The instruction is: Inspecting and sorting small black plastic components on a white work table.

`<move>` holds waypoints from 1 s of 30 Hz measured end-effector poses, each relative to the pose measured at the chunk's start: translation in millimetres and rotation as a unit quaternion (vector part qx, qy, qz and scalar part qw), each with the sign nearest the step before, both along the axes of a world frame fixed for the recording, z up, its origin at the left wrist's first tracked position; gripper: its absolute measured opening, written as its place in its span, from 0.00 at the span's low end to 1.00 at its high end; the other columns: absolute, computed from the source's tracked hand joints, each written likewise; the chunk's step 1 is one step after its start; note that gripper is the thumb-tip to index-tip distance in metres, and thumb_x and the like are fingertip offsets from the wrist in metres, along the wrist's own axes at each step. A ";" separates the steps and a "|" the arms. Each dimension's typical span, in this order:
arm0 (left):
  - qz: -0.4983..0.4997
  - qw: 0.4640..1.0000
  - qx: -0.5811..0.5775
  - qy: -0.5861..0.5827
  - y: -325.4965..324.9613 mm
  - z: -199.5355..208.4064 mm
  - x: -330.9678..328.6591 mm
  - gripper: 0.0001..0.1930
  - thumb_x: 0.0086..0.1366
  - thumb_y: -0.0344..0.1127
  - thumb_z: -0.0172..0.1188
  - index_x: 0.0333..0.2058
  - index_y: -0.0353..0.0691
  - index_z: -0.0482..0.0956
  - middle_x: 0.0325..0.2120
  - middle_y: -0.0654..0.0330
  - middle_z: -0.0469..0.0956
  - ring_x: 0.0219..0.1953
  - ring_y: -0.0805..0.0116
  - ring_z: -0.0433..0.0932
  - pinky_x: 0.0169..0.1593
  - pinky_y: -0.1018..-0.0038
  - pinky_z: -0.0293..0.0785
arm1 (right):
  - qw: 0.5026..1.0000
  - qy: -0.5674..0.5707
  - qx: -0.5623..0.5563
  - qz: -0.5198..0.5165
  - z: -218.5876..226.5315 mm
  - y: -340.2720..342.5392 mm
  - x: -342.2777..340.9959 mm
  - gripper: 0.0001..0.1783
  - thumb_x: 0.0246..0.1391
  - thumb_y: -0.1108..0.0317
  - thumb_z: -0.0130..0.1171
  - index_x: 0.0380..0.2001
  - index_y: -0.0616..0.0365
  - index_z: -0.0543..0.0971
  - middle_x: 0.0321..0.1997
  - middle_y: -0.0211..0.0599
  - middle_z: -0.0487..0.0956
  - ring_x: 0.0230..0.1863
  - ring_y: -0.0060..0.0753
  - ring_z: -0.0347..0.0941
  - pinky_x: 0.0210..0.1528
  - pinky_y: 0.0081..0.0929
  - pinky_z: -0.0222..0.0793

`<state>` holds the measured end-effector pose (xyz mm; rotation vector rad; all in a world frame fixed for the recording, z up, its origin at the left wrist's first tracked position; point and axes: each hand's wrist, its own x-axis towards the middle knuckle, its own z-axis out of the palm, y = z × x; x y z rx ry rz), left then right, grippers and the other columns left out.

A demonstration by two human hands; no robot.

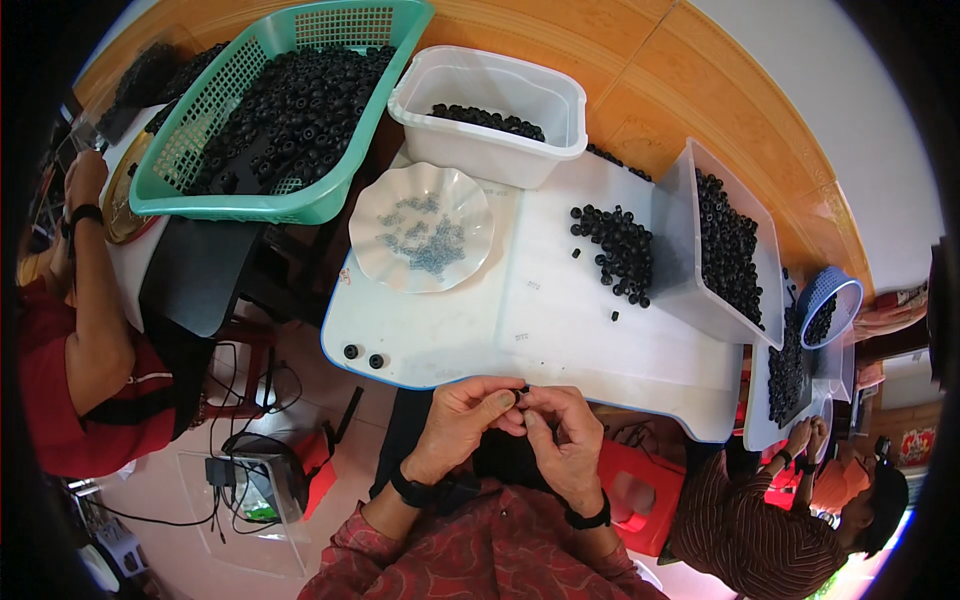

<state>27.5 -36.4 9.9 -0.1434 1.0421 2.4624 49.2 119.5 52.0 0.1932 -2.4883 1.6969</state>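
Note:
Just off the table's near edge, my left hand [462,422] and my right hand [562,440] meet, fingertips pinched together on a small black part [520,394]. Most of that part is covered by my fingers, so its exact shape cannot be made out. Two round black pieces with center holes [364,356] lie at the table's near left corner. Beyond my hands stands a white scalloped plate [368,232] with many tiny, clear-grey pieces [434,246] on it. A loose pile of small black cylindrical parts [622,246] lies farther right on the table.
A green basket [150,200] of black round parts stands far left. A white tub [480,75] and a translucent bin [675,215] hold more black parts. On the right is a blue basket [830,285]. Co-workers sit at left [90,370] and right [760,520]; cables [225,470] trail over the floor.

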 end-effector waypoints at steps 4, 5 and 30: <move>0.015 0.999 0.039 0.006 -0.5 -4.4 1.2 0.14 0.69 0.28 0.54 0.50 0.28 0.76 0.32 0.54 0.81 0.31 0.70 0.81 0.40 0.72 0.84 | 0.999 -0.008 -0.050 0.001 -0.3 -4.7 0.8 0.16 0.54 0.86 0.54 0.47 0.64 0.74 0.43 0.38 0.75 0.45 0.27 0.76 0.47 0.22 0.73; 0.021 0.997 0.074 0.006 -0.6 -5.5 1.2 0.14 0.69 0.28 0.54 0.51 0.28 0.75 0.33 0.54 0.80 0.31 0.70 0.81 0.40 0.72 0.84 | 0.999 -0.008 -0.050 0.001 -0.3 -6.6 1.2 0.16 0.54 0.86 0.54 0.47 0.64 0.74 0.43 0.38 0.75 0.45 0.27 0.76 0.47 0.22 0.73; 0.079 0.981 0.170 0.043 3.2 2.8 6.2 0.13 0.69 0.29 0.54 0.50 0.29 0.74 0.38 0.55 0.78 0.40 0.69 0.78 0.40 0.74 0.81 | 0.999 -0.051 -0.013 -0.005 2.3 -41.2 -3.4 0.36 0.53 0.59 0.67 0.57 0.72 0.67 0.34 0.36 0.73 0.30 0.22 0.69 0.32 0.19 0.67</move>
